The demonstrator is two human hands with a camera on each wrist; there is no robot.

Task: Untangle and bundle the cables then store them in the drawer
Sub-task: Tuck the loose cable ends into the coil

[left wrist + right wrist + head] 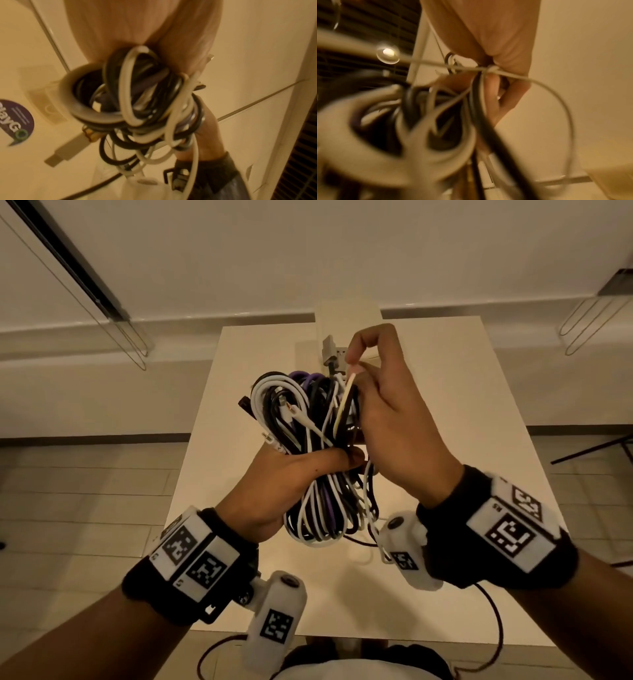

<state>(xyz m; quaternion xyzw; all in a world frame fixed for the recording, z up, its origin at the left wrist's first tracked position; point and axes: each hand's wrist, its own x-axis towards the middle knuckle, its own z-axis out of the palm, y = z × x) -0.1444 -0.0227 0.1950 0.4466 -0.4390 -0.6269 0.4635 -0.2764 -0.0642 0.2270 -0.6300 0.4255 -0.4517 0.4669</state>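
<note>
A thick bundle of white, black and purple cables [308,446] hangs above the table, folded into long loops. My left hand [291,474] grips the bundle round its middle, thumb across the front. My right hand [387,412] holds the bundle's right side and pinches a pale flat band [346,397] that runs down over the cables. A grey connector [334,354] sticks up at the bundle's top. In the left wrist view the cable loops [145,101] crowd under the palm. The right wrist view is blurred, with a thin white cable [505,75] crossing my fingers.
A white square table [479,474] lies below my hands. A low white box [346,313] stands at its far edge. Pale tiled floor surrounds the table, and wire-framed legs [589,316] show at the right and left. Thin dark leads [493,628] trail from the wrist cameras.
</note>
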